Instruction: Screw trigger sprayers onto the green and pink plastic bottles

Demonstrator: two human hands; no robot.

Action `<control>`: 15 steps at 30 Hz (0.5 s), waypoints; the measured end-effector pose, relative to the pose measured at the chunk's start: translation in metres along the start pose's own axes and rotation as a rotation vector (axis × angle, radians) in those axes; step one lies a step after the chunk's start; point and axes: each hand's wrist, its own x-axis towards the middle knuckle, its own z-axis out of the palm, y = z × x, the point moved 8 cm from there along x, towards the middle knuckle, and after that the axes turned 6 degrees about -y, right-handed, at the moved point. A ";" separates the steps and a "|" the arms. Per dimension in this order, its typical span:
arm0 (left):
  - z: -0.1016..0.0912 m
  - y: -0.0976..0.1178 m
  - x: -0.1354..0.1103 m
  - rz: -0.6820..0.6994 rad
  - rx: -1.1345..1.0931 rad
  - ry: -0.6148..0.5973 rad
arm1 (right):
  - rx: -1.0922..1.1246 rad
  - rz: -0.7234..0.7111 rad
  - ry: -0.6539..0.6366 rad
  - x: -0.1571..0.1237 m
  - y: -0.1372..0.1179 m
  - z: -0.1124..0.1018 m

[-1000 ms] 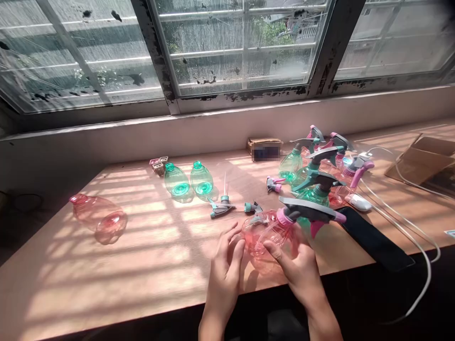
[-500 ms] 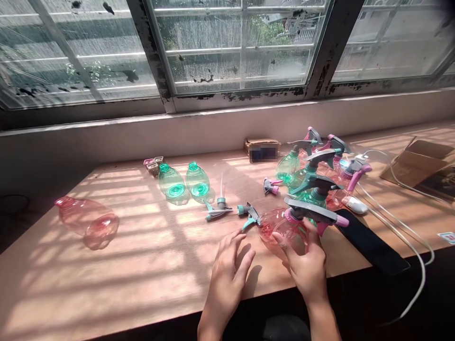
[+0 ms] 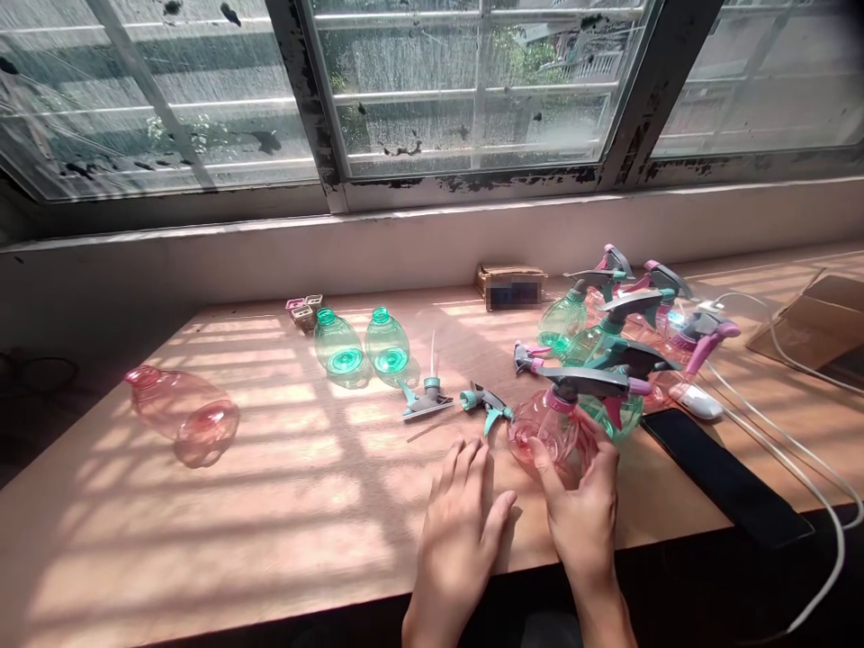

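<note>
My right hand [image 3: 579, 481] grips the lower body of a clear pink spray bottle [image 3: 536, 427], which stands upright with a grey and pink trigger head [image 3: 594, 382] on its neck. My left hand [image 3: 463, 513] rests palm down near the table's front edge, fingers stretched out, holding nothing. Just beyond its fingertips lies a grey and teal trigger head [image 3: 486, 403]. To the left of that is another teal trigger head [image 3: 430, 399] with its tube pointing up and away. Two green bottles [image 3: 387, 346] without heads stand farther back.
A headless pink bottle [image 3: 179, 409] lies on its side at the left. Several assembled spray bottles [image 3: 600, 333] crowd the right, beside a black phone [image 3: 725, 472], a white mouse [image 3: 698, 400] and white cables [image 3: 789, 463]. Small cardboard box [image 3: 511, 286] at the back; open carton [image 3: 814, 324] far right.
The pink spray bottle's trigger head has turned and tilted slightly while my right hand keeps hold. My left hand has flattened onto the table, and the view has shifted a little left.
</note>
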 end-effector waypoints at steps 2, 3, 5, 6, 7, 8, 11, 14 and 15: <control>-0.003 -0.001 -0.001 -0.017 -0.047 0.007 | -0.034 -0.004 -0.009 0.000 -0.003 0.002; -0.005 -0.002 -0.002 -0.026 -0.072 0.009 | -0.069 -0.001 -0.013 0.000 -0.004 0.002; -0.006 -0.003 -0.003 -0.037 -0.126 0.014 | -0.137 0.037 -0.002 0.001 -0.004 -0.001; -0.007 -0.004 -0.004 -0.041 -0.156 0.017 | -0.167 0.069 0.008 0.002 -0.003 -0.002; -0.007 -0.005 -0.004 -0.043 -0.191 0.021 | -0.191 0.107 0.014 0.002 0.000 -0.004; -0.007 -0.005 -0.005 -0.045 -0.229 0.028 | -0.207 0.150 0.006 0.002 0.004 -0.004; -0.012 -0.008 -0.007 -0.046 -0.359 0.072 | -0.175 0.276 -0.081 0.000 0.020 0.001; -0.026 -0.008 -0.014 -0.008 -0.476 0.131 | -0.062 0.325 -0.166 -0.003 0.030 0.010; -0.034 -0.008 -0.018 0.006 -0.503 0.161 | -0.025 0.319 -0.186 -0.004 0.030 0.013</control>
